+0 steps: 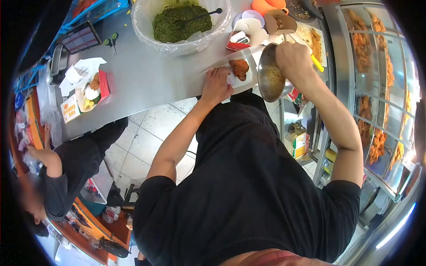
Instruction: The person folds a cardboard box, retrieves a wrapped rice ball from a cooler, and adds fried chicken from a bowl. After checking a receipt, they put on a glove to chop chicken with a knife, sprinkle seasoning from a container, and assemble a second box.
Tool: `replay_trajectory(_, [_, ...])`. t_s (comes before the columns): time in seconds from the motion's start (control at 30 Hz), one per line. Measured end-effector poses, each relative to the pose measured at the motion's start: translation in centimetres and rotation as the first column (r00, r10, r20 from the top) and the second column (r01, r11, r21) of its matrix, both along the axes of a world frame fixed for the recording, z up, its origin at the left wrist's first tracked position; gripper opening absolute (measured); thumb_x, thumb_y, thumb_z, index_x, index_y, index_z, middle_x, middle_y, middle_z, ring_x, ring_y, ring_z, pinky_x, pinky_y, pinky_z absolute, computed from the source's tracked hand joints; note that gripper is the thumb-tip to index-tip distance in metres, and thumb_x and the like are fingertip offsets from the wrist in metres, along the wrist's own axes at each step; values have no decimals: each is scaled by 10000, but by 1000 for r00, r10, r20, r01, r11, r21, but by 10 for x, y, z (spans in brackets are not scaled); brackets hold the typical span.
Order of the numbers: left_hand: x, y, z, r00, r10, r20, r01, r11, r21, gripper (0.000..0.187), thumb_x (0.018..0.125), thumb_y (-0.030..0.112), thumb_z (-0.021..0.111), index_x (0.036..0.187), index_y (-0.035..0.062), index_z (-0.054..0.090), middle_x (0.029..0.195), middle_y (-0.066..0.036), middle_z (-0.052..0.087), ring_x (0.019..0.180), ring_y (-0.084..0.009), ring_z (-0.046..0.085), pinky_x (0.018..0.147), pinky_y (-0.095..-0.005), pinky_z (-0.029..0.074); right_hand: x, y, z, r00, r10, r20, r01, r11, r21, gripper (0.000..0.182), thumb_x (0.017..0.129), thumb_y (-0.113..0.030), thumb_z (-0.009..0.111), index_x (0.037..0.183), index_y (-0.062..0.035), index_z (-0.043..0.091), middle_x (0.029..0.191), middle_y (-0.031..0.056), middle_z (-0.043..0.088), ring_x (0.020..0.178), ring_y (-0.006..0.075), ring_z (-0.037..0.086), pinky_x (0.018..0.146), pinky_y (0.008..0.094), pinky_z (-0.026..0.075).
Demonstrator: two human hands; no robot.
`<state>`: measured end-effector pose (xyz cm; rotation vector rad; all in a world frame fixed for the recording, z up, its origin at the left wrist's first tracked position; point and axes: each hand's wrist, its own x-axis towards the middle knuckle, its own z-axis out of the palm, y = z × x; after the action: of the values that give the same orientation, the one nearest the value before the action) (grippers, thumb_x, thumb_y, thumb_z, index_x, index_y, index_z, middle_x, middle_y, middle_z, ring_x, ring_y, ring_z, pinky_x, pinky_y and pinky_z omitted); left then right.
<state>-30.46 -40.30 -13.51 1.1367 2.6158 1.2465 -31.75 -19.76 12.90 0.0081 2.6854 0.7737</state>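
My right hand [293, 60] is closed on the rim of a metal bowl [270, 73]. The bowl is tipped steeply at the counter's front edge, with brownish residue inside. To its left, a piece of fried chicken [240, 69] lies on a white paper-lined surface. My left hand [217, 85] is beside the chicken, fingers bent and closed on white paper [230, 78] at its edge; the fingertips are partly hidden.
A plastic-lined tub of chopped greens [182, 24] stands at the back. Leftward are a boxed meal [91, 91], scissors [113, 43] and a tablet [80, 37]. A glass cabinet of fried chicken [377, 80] is at right. Another person [66, 173] is at left.
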Motion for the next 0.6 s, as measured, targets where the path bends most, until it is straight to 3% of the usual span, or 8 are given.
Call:
replay_trajectory(0.03, [0, -2, 2, 1000, 2, -28, -2, 1000, 10, 584, 704, 149, 742, 1216, 64, 474, 1152, -119, 594, 1154, -331, 568, 1005, -516, 356, 3, 10, 0, 1000, 3, -24, -3, 1000, -1, 123, 872, -152, 660, 828, -111, 767, 850, 113, 769, 818, 247, 774, 622, 368, 595])
replay_trajectory(0.13, [-3, -5, 8, 996, 7, -84, -4, 999, 39, 582, 708, 142, 749, 1220, 69, 480, 1164, -111, 599, 1156, -327, 570, 1032, -519, 344, 7, 33, 30, 968, -250, -14, 250, 968, -22, 171, 877, -198, 643, 869, -81, 767, 886, 153, 767, 835, 295, 771, 668, 413, 606])
replay_trajectory(0.23, [-3, -9, 10, 998, -1, -69, 4, 999, 43, 604, 718, 129, 750, 1255, 91, 475, 1193, -117, 594, 1182, -325, 565, 1088, -527, 321, 21, 98, 30, 908, -400, -124, 378, 910, -173, 290, 872, -268, 600, 963, -33, 744, 925, 235, 737, 907, 422, 727, 823, 505, 579])
replay_trajectory(0.3, [-1, -16, 13, 999, -4, -42, 5, 1000, 7, 655, 729, 122, 742, 1320, 120, 459, 1215, -134, 580, 1220, -329, 558, 1152, -534, 303, 34, 142, 12, 901, -409, -145, 372, 900, -228, 303, 888, -277, 586, 970, -24, 732, 934, 250, 731, 914, 440, 714, 830, 523, 566])
replay_trajectory(0.47, [-3, -18, 31, 999, 5, -47, -7, 999, -40, 779, 719, 98, 742, 1429, 123, 421, 1210, -136, 575, 1188, -328, 557, 1141, -550, 291, 64, 197, -48, 860, -494, -125, 369, 772, -518, 284, 935, -267, 584, 948, 0, 678, 946, 288, 711, 907, 478, 688, 804, 537, 547])
replay_trajectory(0.5, [-2, -18, 28, 999, 5, -38, -7, 999, -50, 801, 716, 91, 739, 1446, 122, 411, 1209, -139, 571, 1184, -329, 555, 1139, -554, 288, 70, 216, -70, 875, -465, -131, 336, 781, -527, 270, 971, -261, 591, 975, -1, 663, 906, 256, 728, 842, 412, 721, 777, 488, 561])
replay_trajectory(0.6, [0, -17, 24, 999, 31, -15, -31, 999, -40, 796, 707, 78, 729, 1437, 119, 414, 1217, -148, 555, 1189, -335, 546, 1137, -565, 282, 92, 276, -153, 764, -636, 106, 375, 303, -876, 281, 1004, -276, 593, 1023, -3, 659, 878, 196, 740, 775, 302, 736, 756, 426, 573])
